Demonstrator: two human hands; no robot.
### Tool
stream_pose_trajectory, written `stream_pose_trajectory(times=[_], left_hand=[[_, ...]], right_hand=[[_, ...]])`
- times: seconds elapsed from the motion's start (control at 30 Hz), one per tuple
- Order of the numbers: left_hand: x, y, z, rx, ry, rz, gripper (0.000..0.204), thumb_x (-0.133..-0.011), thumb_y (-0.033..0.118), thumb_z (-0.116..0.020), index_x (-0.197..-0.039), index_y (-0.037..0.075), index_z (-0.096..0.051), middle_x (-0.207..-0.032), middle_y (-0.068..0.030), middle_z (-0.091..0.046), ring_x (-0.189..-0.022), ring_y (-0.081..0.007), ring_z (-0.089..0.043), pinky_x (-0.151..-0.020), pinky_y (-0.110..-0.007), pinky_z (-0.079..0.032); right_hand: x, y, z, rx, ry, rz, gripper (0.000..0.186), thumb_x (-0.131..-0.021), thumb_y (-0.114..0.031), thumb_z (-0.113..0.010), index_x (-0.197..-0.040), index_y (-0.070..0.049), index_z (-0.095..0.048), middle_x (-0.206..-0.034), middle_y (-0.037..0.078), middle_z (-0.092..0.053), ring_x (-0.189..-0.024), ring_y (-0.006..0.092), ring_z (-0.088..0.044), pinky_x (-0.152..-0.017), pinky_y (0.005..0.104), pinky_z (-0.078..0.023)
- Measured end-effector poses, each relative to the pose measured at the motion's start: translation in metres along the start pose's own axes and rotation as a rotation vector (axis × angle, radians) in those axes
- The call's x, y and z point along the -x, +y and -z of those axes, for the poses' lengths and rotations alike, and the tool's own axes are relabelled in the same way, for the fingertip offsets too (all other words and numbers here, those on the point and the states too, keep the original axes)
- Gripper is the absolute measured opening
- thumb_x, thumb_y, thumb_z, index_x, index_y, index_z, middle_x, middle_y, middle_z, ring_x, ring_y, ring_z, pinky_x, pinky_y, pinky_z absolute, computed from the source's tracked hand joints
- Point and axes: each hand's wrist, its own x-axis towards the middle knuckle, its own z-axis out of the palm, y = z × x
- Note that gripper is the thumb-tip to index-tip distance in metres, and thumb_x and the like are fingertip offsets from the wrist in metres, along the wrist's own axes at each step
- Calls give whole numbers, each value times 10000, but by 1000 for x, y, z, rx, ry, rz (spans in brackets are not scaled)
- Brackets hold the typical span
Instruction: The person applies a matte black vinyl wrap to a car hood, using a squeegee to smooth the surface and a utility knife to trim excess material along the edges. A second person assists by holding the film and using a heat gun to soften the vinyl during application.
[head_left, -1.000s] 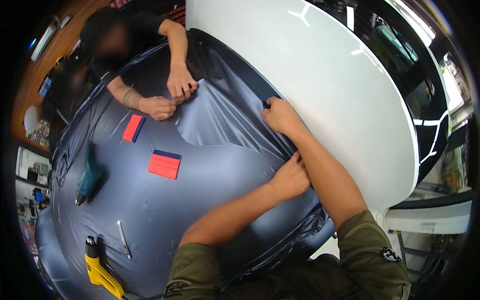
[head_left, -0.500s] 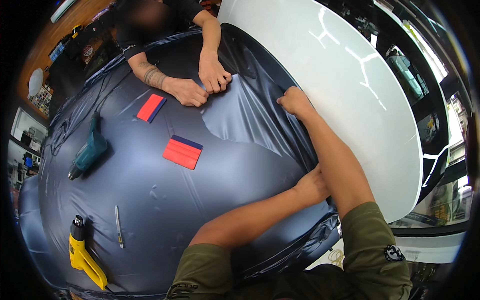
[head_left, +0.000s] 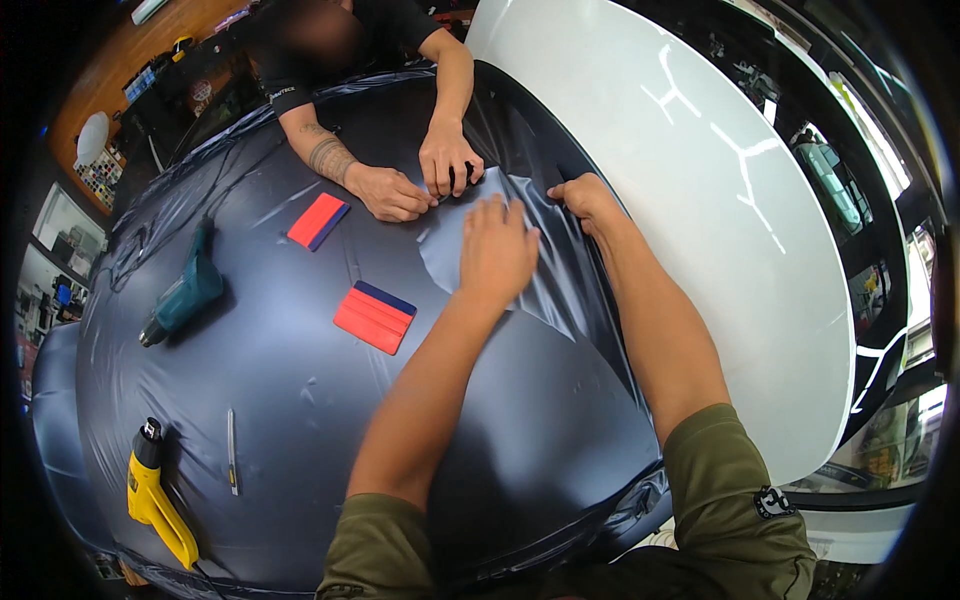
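Note:
My left hand (head_left: 497,250) lies over the loose, creased flap of satin blue-grey film (head_left: 550,305) with its fingers spread. To its right, my right hand (head_left: 588,205) grips the film along the dark panel's edge, thumb and fingers bent round it. Just beyond the flap, a co-worker's two hands (head_left: 395,195) pinch the film close together. The film covers the broad curved panel (head_left: 540,410) beneath us. A red-and-blue squeegee (head_left: 375,316) lies left of my left forearm, and a second one (head_left: 316,220) is farther back.
A teal heat gun (head_left: 185,290) with a cord, a yellow heat gun (head_left: 158,500) and a slim silver knife (head_left: 232,450) lie on the film at left. A white car panel (head_left: 700,250) stands along the right. The co-worker (head_left: 380,40) leans in from the top.
My left hand has moved from the lower right edge up and leftward onto the flap, and its fingers have opened. My right hand stays at the panel's edge.

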Motion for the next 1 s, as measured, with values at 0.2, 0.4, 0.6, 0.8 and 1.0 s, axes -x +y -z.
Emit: stream_pose_trajectory(times=[0.2, 0.4, 0.6, 0.8, 1.0], left_hand=[[14, -23, -24, -39, -58, 128, 631, -941, 349, -622, -1407, -48, -466, -1485, -298, -411, -1409, -448, -359, -1165, -554, -258], [9, -20, -28, 16, -60, 179, 610, -951, 336, -604, -1390, -65, -466, -1489, -288, -413, -1413, -453, -349, -1172, -547, -250], [5, -20, -29, 49, -44, 162, 594, -951, 319, -598, -1383, -67, -470, -1485, -283, -423, -1409, -445, -358, -1170, -531, -254], [5, -20, -33, 74, -59, 117, 603, -954, 326, -590, -1390, -72, -464, -1486, -281, -428, -1407, -438, -363, -1175, -508, -248], [8, -25, -28, 33, -57, 147, 617, -954, 342, -592, -1392, -74, -467, -1484, -282, -434, -1410, -434, -364, -1180, -503, -239]], right_hand=[[-11, 17, -3, -452, -91, 127, 307, -817, -90, -716, -1065, 77, -645, -1079, 214, -659, -940, 329, -643, -870, 443, -522], [-11, -28, -4, -86, -255, -26, 649, -846, -262, -768, -1273, 164, -531, -1436, 326, -468, -1236, 396, -574, -1001, 480, -485], [-67, -11, -33, -269, -447, -119, 450, -903, -148, -678, -1212, 159, -564, -1195, 299, -636, -1044, 376, -668, -903, 500, -542], [-83, 16, -33, -722, -542, -140, 249, -909, -75, -642, -1065, 118, -615, -1028, 246, -680, -858, 336, -696, -779, 509, -589], [-42, -11, -42, -543, -453, -63, 231, -848, -16, -694, -1026, 117, -629, -988, 240, -676, -836, 357, -695, -783, 480, -587]])
